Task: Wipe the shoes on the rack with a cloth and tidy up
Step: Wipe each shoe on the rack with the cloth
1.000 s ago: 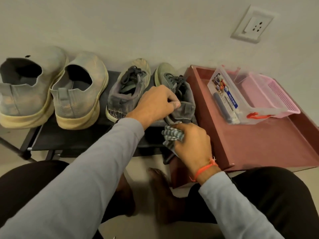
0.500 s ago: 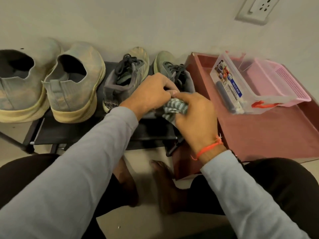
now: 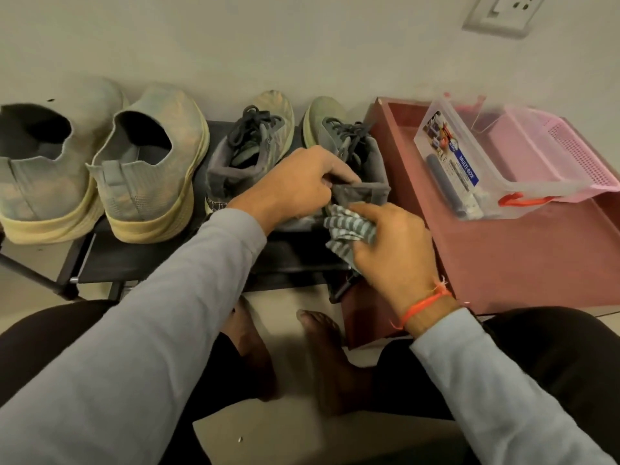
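Observation:
On the black rack (image 3: 141, 263) stand two pairs of shoes, heels toward me. My left hand (image 3: 298, 182) grips the heel collar of the rightmost small grey laced shoe (image 3: 365, 156). My right hand (image 3: 392, 246) holds a grey-and-white striped cloth (image 3: 345, 226) pressed against that shoe's heel. The other small grey shoe (image 3: 248, 146) sits just left of it. Two large pale knit shoes (image 3: 151, 169) (image 3: 43, 162) with cream soles fill the left part of the rack.
A dark red tray-like stand (image 3: 523, 250) adjoins the rack on the right; it carries a clear plastic box (image 3: 459, 162) with a red clip and a pink basket (image 3: 570, 152). The wall with a socket (image 3: 503, 11) lies behind. My bare feet (image 3: 328, 357) rest on the floor below.
My right hand with the cloth rose to the shoe's heel top, then slid down to the lower heel. My left hand kept its grip on the collar. The view tilted downward.

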